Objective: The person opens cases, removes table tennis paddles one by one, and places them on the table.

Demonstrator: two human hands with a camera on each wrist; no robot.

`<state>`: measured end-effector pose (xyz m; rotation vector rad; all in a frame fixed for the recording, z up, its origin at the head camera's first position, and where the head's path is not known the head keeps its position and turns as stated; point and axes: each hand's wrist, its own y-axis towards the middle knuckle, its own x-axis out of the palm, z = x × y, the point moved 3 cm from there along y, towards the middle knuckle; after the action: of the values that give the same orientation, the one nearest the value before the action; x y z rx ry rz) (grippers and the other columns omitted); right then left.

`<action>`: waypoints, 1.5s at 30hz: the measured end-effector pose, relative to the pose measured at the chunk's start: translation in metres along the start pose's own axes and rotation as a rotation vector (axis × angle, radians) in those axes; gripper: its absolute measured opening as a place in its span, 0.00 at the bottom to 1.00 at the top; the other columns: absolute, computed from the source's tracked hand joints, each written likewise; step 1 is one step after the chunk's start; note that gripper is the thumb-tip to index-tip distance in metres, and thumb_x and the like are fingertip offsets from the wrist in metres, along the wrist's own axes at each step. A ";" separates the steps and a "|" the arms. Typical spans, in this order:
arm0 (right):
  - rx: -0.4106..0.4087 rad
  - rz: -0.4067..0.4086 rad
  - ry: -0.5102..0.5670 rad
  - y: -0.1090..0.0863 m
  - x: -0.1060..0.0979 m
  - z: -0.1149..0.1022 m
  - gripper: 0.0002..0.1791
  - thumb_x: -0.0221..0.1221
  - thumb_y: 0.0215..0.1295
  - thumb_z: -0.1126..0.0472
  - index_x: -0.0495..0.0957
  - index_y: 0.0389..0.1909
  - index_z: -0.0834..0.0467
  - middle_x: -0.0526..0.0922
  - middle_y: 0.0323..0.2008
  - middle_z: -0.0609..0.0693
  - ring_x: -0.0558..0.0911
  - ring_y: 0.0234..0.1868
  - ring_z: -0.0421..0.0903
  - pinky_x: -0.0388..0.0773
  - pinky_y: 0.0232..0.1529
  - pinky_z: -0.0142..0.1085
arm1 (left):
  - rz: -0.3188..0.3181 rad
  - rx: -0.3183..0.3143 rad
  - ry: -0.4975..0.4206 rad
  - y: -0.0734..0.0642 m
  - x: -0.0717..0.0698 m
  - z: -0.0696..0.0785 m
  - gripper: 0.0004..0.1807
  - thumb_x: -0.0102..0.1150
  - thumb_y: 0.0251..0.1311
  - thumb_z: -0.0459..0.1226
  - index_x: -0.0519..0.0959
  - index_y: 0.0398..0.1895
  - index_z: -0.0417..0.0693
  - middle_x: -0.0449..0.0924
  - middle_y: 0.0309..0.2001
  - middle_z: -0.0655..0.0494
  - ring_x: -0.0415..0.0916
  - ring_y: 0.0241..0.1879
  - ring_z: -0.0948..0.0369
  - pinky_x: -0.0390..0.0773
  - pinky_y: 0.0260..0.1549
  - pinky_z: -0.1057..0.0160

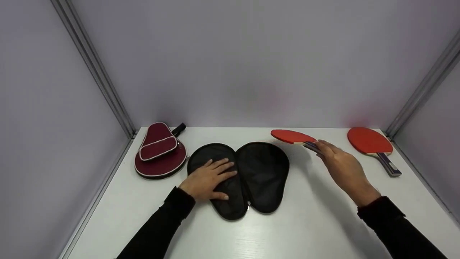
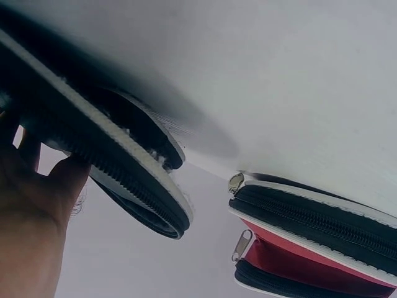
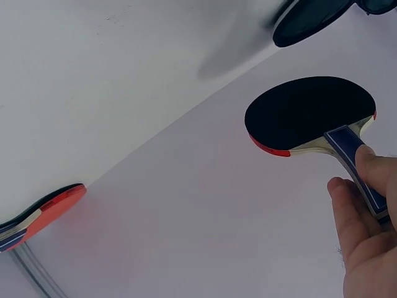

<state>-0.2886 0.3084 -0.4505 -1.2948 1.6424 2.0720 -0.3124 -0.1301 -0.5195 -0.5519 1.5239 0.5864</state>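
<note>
A black-lined paddle case (image 1: 264, 172) lies unzipped and spread apart on the white table, its two halves side by side. My left hand (image 1: 210, 178) rests with spread fingers on the left half's inner side. In the left wrist view the zipper edge of this case (image 2: 105, 146) runs past the fingers. My right hand (image 1: 343, 171) grips a table tennis paddle (image 1: 291, 136) by its handle, raised above the table to the right of the case. Its red face is up in the head view; the right wrist view shows the black face of the paddle (image 3: 304, 112).
A closed dark red paddle case (image 1: 161, 162) with white piping and a black strap lies at the back left. Another red paddle (image 1: 370, 141) with a blue handle lies at the back right. Grey walls (image 1: 251, 64) enclose the table (image 1: 273, 237) at the back and sides.
</note>
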 end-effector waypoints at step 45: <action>0.212 -0.202 -0.146 -0.023 0.019 0.057 0.26 0.66 0.72 0.84 0.84 0.70 0.72 0.90 0.64 0.75 0.93 0.59 0.75 0.94 0.53 0.67 | 0.002 -0.001 -0.012 0.000 0.001 -0.002 0.49 0.67 0.78 0.68 0.69 0.94 0.59 0.62 0.96 0.50 0.56 0.97 0.47 0.64 0.93 0.33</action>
<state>-0.3142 0.3598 -0.4801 -1.1578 1.5498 1.7780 -0.3138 -0.1313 -0.5208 -0.5471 1.5128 0.5915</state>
